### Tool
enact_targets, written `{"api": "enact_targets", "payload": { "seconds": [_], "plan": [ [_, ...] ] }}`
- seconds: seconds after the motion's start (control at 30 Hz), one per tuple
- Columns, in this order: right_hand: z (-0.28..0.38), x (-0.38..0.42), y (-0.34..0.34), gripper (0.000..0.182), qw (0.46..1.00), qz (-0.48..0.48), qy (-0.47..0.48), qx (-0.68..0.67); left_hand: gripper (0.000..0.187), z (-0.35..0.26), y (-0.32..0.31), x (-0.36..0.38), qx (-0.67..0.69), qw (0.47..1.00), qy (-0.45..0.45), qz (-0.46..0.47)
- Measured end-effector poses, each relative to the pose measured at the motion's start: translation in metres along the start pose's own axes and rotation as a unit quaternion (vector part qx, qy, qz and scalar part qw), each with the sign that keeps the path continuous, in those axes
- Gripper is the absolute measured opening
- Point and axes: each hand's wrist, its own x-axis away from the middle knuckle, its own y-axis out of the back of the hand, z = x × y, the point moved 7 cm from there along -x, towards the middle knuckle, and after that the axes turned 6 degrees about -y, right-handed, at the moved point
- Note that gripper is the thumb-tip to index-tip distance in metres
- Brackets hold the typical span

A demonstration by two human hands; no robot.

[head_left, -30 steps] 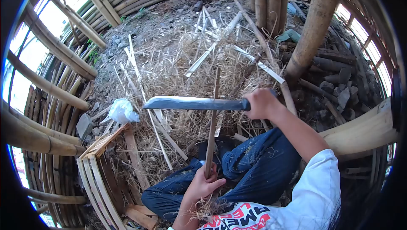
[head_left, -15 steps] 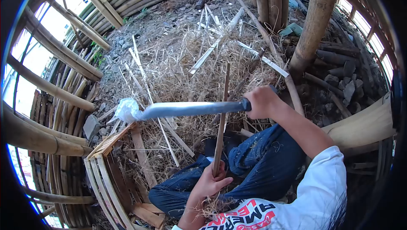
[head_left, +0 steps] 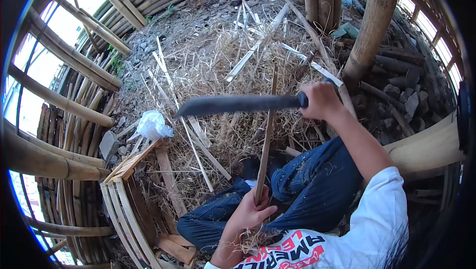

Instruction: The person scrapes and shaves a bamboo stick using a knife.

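Note:
A machete [head_left: 238,104] with a dark handle is gripped in my right hand [head_left: 320,101], its long blade pointing left. The blade crosses a thin bamboo strip [head_left: 266,155]; whether they touch I cannot tell. Closed round the lower end of that strip, my left hand [head_left: 251,209] rests near my lap, with the strip standing up and away from me. Curly shavings [head_left: 255,239] lie by the left wrist.
Shavings and loose pale strips [head_left: 243,63] cover the ground ahead. A slatted wooden crate [head_left: 124,219] stands at the lower left, beside a white plastic bag [head_left: 152,125]. Bamboo poles [head_left: 374,26] rise on the right, near stones [head_left: 411,102].
My right hand has moved up and slightly right, lifting the machete further along the strip. The blade now looks darker. My left hand has shifted slightly right, still on the strip.

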Motion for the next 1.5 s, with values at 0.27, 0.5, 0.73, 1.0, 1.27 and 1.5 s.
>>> {"api": "enact_targets", "payload": {
  "seconds": [0.27, 0.5, 0.73, 1.0, 1.27, 1.5],
  "plan": [
    [-0.037, -0.002, -0.01, 0.023, 0.988, 0.055, -0.137, -0.041, 0.036, 0.015, -0.002, -0.003, 0.046, 0.998, 0.036, 0.006],
    [-0.001, 0.002, -0.016, 0.019, 0.995, 0.096, -0.008, -0.009, 0.039, 0.023, 0.009, -0.011, 0.164, 0.986, 0.029, 0.022],
    [0.041, 0.013, -0.044, 0.027, 0.971, 0.192, 0.128, 0.065, 0.044, 0.042, 0.014, -0.008, 0.395, 0.916, 0.066, 0.013],
    [0.075, 0.028, -0.049, 0.025, 0.951, 0.225, 0.208, 0.036, 0.042, 0.027, 0.002, -0.002, 0.538, 0.84, 0.053, 0.059],
    [0.038, 0.01, -0.041, 0.025, 0.985, 0.109, 0.128, 0.026, 0.044, 0.02, 0.007, -0.006, 0.489, 0.869, 0.049, 0.057],
    [0.08, 0.035, -0.047, 0.027, 0.96, 0.204, 0.189, 0.02, 0.043, 0.019, 0.005, 0.001, 0.421, 0.905, 0.053, 0.04]
  ]
}}
